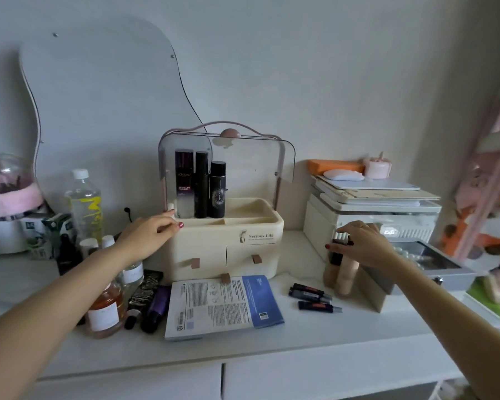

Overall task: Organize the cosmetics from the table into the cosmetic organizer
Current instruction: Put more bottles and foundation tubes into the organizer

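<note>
The cream cosmetic organizer (260,243) stands mid-table with its clear lid raised; three dark bottles (201,186) stand in its top tray at the left. My left hand (150,236) rests against the organizer's left front corner, fingers curled on the rim, holding no item. My right hand (361,245) grips the tops of the beige foundation bottles (342,274) standing right of the organizer. Three small dark tubes (312,295) lie on the table in front of them. Sheet-mask packets (223,306) lie before the organizer's drawers.
Left of the organizer are an amber bottle (106,308), a purple tube (156,308), small vials and a tall water bottle (84,203). At the right stand a white box stack (373,203) and an open grey jewellery box (433,265). A mirror (104,90) leans on the wall.
</note>
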